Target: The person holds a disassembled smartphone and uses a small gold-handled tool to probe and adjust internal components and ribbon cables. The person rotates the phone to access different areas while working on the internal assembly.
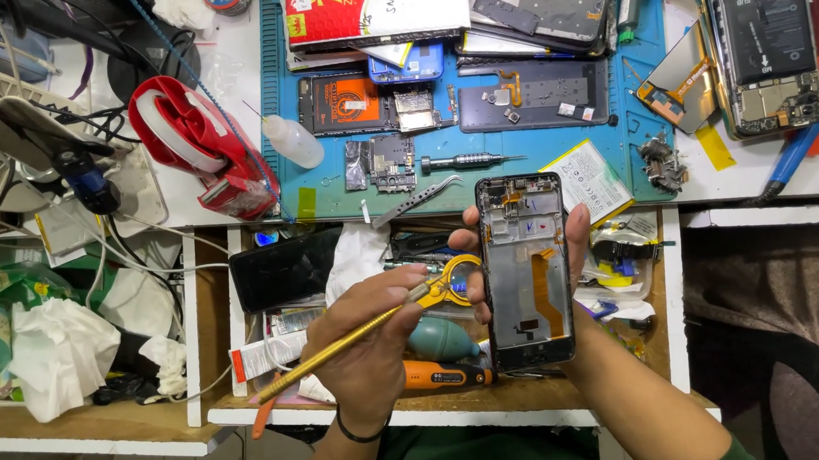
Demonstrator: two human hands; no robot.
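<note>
Black phone frame (526, 270): back off, bare insides, orange ribbon cable; upright, just right of centre.
Right hand (576, 248): grips frame's edges.
Left hand (369, 341): clenched on yellow-handled tool (359, 333), tip at frame's 9 o'clock.
Counter (757, 176): at 12 o'clock.

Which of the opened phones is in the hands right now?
The black phone frame with the orange flex strip, held upright by the right hand over the drawer. The other opened phones lie flat on the blue mat and the table beyond.
</note>
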